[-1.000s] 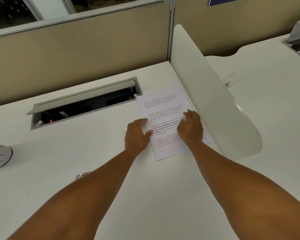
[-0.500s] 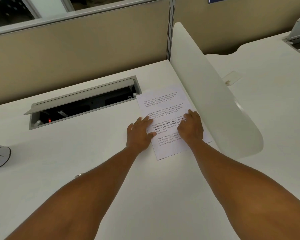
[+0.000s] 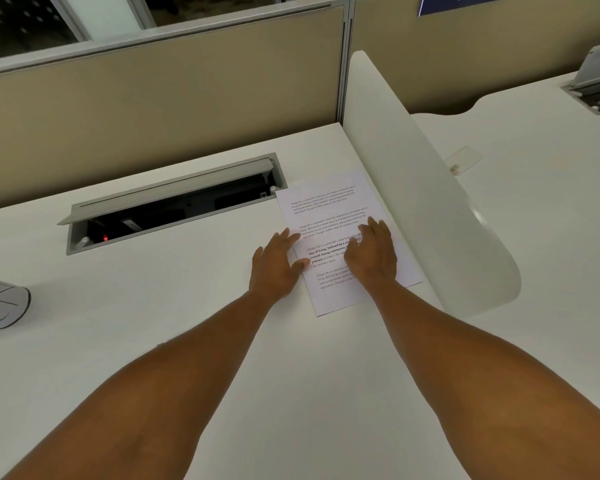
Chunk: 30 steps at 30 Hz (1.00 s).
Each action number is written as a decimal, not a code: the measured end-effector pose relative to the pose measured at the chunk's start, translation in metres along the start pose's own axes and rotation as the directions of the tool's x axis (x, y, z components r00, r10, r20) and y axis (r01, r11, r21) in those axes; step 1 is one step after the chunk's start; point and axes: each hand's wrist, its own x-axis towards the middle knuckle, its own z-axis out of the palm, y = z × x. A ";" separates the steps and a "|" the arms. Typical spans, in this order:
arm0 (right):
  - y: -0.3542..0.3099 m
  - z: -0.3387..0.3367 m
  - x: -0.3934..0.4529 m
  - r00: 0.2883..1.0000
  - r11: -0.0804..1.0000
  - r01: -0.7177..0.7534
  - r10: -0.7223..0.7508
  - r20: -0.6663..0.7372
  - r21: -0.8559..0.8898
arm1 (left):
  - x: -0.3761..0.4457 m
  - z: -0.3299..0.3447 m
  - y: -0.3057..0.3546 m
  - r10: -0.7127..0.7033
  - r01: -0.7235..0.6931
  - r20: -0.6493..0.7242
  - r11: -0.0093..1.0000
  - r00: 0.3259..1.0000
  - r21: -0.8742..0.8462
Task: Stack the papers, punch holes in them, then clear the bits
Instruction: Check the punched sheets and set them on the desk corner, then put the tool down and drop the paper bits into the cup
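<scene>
Fingers [image 3: 378,226] flat, spread on papers [image 3: 329,202] | white desk [image 3: 153,323] | beige partition [image 3: 153,109]

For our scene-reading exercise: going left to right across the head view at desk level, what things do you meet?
Grey patterned object at the left edge → open cable tray → left hand → right hand on the printed papers → white curved divider → second cable tray on the next desk.
</scene>
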 end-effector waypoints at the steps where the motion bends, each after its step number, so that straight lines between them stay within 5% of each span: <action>1: -0.004 -0.001 -0.003 1.000 1.000 0.012 -0.012 0.003 -0.005 | -0.002 -0.002 -0.001 -0.009 0.009 -0.004 1.000 1.000 0.017; 30: -0.120 0.021 -0.149 0.900 0.892 0.434 -0.426 0.089 -0.129 | -0.156 -0.121 -0.059 -0.166 0.206 -0.232 0.965 0.959 0.161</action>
